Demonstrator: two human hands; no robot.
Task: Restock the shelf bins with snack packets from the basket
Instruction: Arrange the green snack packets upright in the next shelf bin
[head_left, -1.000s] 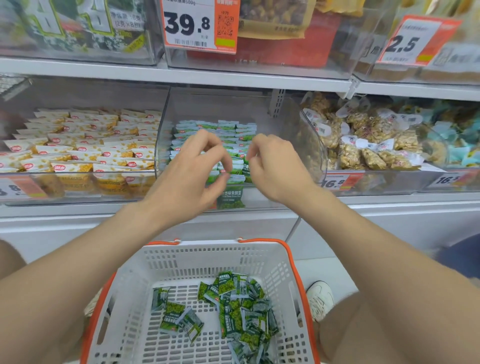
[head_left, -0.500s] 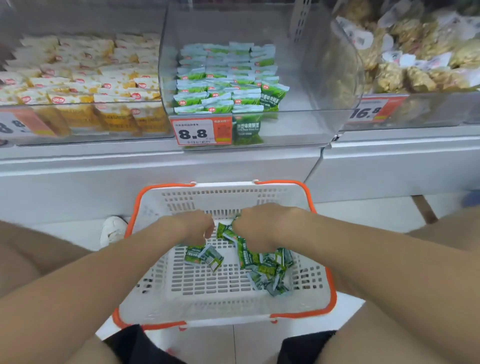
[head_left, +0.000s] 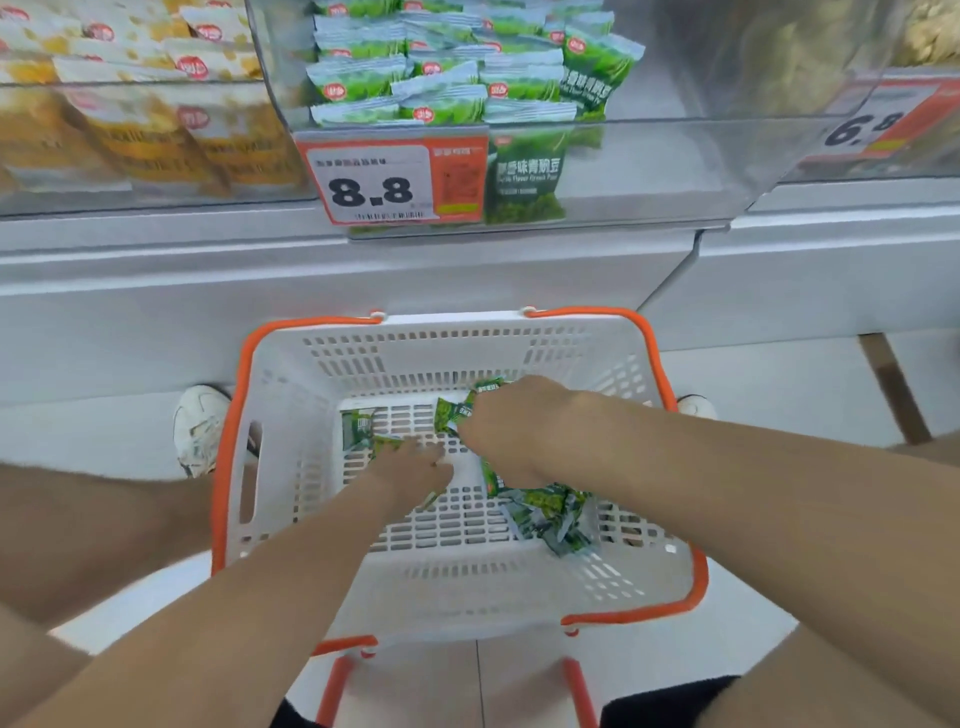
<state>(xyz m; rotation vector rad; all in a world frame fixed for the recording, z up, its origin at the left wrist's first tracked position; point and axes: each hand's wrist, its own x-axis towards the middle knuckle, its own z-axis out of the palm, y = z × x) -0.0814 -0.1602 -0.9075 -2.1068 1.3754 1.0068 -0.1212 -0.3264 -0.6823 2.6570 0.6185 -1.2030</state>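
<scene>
Gathering step: right hand (head_left: 519, 431) curls round green foil snack packets (head_left: 457, 413) in white orange-rimmed plastic basket (head_left: 467, 587), left hand (head_left: 415, 467) alongside, grip unclear; next move probably a lift to clear plastic shelf bin (head_left: 649, 171) above both hands.

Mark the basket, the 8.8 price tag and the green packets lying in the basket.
basket (head_left: 457, 356), head view, on its far white wall.
price tag (head_left: 371, 189), head view, on the printed 8.8.
green packets (head_left: 545, 512), head view, middle of the loose pile on the basket floor.

White basket (head_left: 467, 323), right hand (head_left: 519, 423) gripping green packets (head_left: 451, 413) inside, left hand (head_left: 415, 467) just beside it, stocked bin (head_left: 675, 171) above
</scene>
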